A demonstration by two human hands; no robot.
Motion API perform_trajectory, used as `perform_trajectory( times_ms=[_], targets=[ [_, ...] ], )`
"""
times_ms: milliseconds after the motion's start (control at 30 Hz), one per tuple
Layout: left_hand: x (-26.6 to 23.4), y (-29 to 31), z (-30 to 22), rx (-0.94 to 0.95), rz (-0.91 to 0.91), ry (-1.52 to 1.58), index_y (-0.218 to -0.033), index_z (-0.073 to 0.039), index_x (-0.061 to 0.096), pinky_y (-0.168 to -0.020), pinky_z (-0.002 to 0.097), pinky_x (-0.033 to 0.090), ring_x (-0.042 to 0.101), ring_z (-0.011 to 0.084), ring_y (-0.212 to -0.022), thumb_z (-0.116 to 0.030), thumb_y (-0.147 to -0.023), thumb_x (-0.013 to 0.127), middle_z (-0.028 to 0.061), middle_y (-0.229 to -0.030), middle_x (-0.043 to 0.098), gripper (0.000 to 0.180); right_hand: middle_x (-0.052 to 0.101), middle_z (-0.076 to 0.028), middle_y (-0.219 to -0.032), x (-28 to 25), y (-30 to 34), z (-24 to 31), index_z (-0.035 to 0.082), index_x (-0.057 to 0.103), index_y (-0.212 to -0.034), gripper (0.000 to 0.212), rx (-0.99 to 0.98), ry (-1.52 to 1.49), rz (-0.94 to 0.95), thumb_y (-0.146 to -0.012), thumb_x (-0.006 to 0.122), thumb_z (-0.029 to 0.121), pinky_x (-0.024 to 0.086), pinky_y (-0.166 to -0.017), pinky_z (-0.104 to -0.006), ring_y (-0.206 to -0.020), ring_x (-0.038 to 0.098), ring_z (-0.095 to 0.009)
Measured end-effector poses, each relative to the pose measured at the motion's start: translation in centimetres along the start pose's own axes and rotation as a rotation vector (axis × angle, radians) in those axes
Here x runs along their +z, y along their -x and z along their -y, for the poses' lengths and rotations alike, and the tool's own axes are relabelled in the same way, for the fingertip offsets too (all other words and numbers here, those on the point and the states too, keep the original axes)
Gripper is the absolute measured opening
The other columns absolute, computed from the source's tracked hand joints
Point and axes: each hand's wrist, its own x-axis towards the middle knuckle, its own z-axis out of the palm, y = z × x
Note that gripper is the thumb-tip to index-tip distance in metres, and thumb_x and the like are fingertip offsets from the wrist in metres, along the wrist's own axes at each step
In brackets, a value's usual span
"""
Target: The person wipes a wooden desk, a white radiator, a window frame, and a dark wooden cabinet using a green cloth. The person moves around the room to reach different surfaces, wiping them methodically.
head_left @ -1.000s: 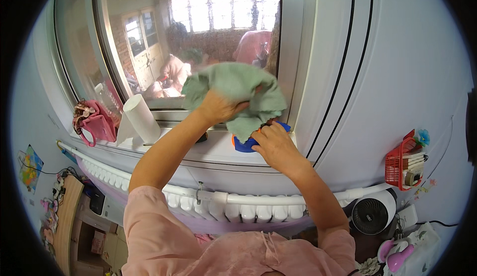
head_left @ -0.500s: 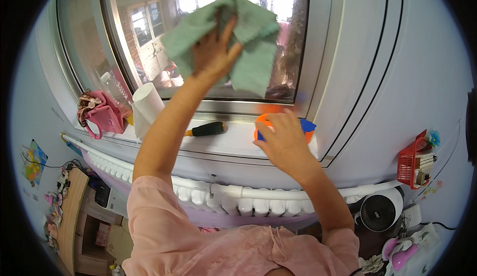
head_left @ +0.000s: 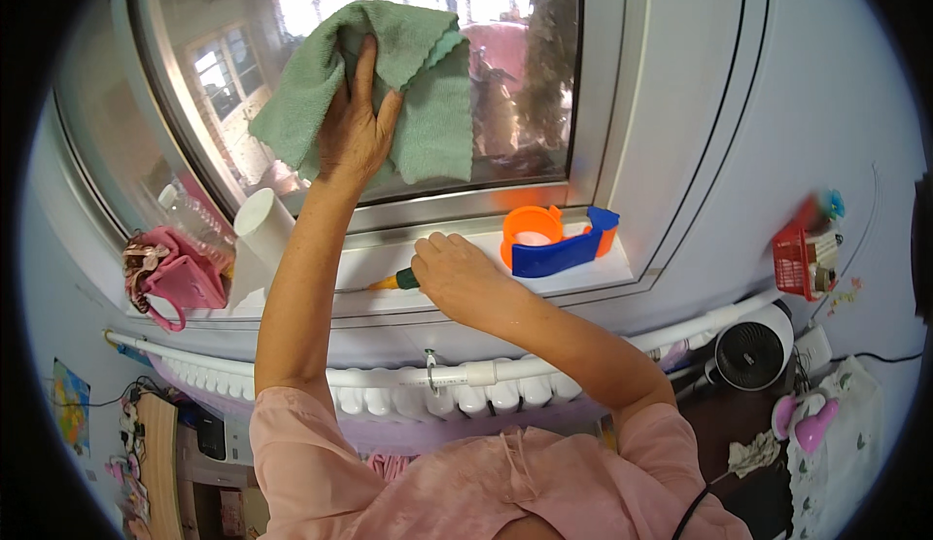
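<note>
My left hand (head_left: 358, 137) presses a green cloth (head_left: 432, 122) against the window glass (head_left: 525, 64); some of its fingers are hidden in the cloth's folds. On the white windowsill, my right hand (head_left: 457, 273) curls over the dark handle of a screwdriver (head_left: 394, 280), whose yellow end shows to the left of the fingers. Just right of that hand stands an orange and blue plastic holder (head_left: 559, 253) with a round orange ring. To the left, behind my left forearm, is a white paper roll (head_left: 264, 224).
A pink bag (head_left: 185, 268) and a clear plastic bottle (head_left: 194, 214) stand at the sill's left end. Below the sill runs a white radiator (head_left: 379, 399). A red basket (head_left: 799, 263) hangs on the right wall above a black-and-white fan (head_left: 748, 355).
My right hand has left the orange and blue holder and moved left onto the screwdriver. My left hand remains on the cloth against the glass. The whole view has shifted a little.
</note>
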Motion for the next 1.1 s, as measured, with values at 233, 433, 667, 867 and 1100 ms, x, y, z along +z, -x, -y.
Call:
perform_trajectory(
  times_ms=[233,433,667,867,1100],
  targets=[
    [-0.3,3.8,-3.3,0.354,0.303,0.164,-0.146,-0.015,0.041,-0.115,0.0433,0.021,0.036,0.0352,-0.135,-0.022,-0.088,0.063,0.0179,-0.145,0.042,0.063,0.050,-0.008,-0.082,-4.4,5.9,0.2,0.003,0.058,-0.086,0.013,0.127,0.209,-0.043,-0.075,0.058,0.010,0.039,-0.071,-0.0318,-0.078,0.050,-0.021],
    [0.2,0.3,-1.8,0.252,0.057,0.218,-0.145,-0.020,0.044,-0.106,0.0452,0.035,0.047,0.0371,-0.124,-0.023,-0.087,0.065,0.0184,-0.137,0.049,0.062,0.049,-0.009,-0.086,-6.6,9.3,0.3,0.000,0.056,-0.096,0.022,0.226,0.190,0.045,-0.076,0.063,0.007,0.039,-0.070,-0.0331,-0.077,0.049,-0.022],
    [2.4,5.6,-4.9,0.308,0.519,0.178,-0.148,-0.016,0.037,-0.116,0.0452,0.018,0.030,0.0366,-0.139,-0.024,-0.091,0.056,0.0179,-0.148,0.038,0.061,0.055,-0.013,-0.100,-7.8,20.0,1.4,0.000,0.055,-0.109,0.036,0.413,-0.002,-0.221,-0.079,0.067,0.015,0.043,-0.080,-0.0352,-0.087,0.054,-0.026],
    [2.2,6.3,2.1,0.317,0.336,0.038,-0.148,-0.013,0.038,-0.115,0.0445,0.022,0.031,0.0373,-0.140,-0.023,-0.093,0.055,0.0192,-0.152,0.032,0.059,0.055,-0.020,-0.115,-4.5,37.4,8.9,-0.002,0.049,-0.123,0.042,1.000,-0.270,-0.443,-0.087,0.065,0.014,0.045,-0.091,-0.0399,-0.105,0.055,-0.036],
    [5.5,8.1,-0.8,0.279,0.480,-0.058,-0.152,-0.015,0.028,-0.115,0.0438,0.021,0.025,0.0361,-0.143,-0.026,-0.096,0.049,0.0171,-0.156,0.027,0.061,0.057,-0.023,-0.118,3.2,53.6,16.9,-0.005,0.051,-0.124,0.047,2.315,-0.148,-1.084,-0.095,0.058,0.031,0.045,-0.091,-0.0381,-0.106,0.057,-0.034]
  ],
)
